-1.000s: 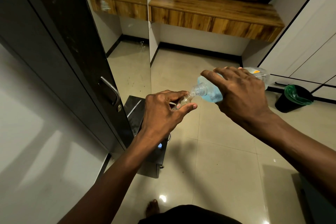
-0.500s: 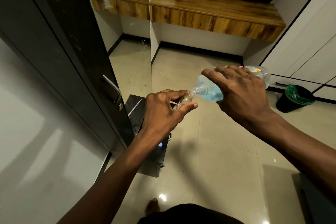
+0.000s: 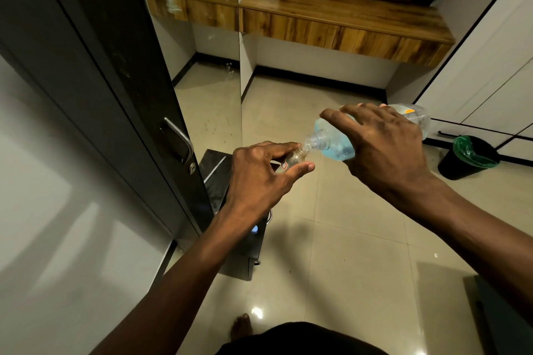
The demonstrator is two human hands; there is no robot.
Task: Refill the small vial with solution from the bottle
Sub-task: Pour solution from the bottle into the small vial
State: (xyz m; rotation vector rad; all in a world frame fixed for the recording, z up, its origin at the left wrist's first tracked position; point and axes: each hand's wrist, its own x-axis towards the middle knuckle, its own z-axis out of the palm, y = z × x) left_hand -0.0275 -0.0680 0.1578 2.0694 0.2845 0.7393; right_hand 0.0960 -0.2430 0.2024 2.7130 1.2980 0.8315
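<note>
My left hand (image 3: pixel 259 176) grips a small clear vial (image 3: pixel 292 161) between thumb and fingers, its open neck tilted up to the right. My right hand (image 3: pixel 383 150) holds a clear plastic bottle (image 3: pixel 331 143) tipped down to the left, with pale blue solution pooled near its shoulder. The bottle's threaded, uncapped mouth touches the vial's mouth. Most of the bottle's body is hidden behind my right hand; its base sticks out at the right. Most of the vial is covered by my left fingers.
A dark door (image 3: pixel 121 89) with a metal handle (image 3: pixel 181 138) stands at the left. A black box (image 3: pixel 230 210) sits on the tiled floor below my left hand. A black bin (image 3: pixel 467 157) with a green liner stands at the right, a wooden shelf (image 3: pixel 340 14) at the back.
The bottle's mouth stays against the vial. Both hands hold nearly the same pose; the bottle is tipped slightly more.
</note>
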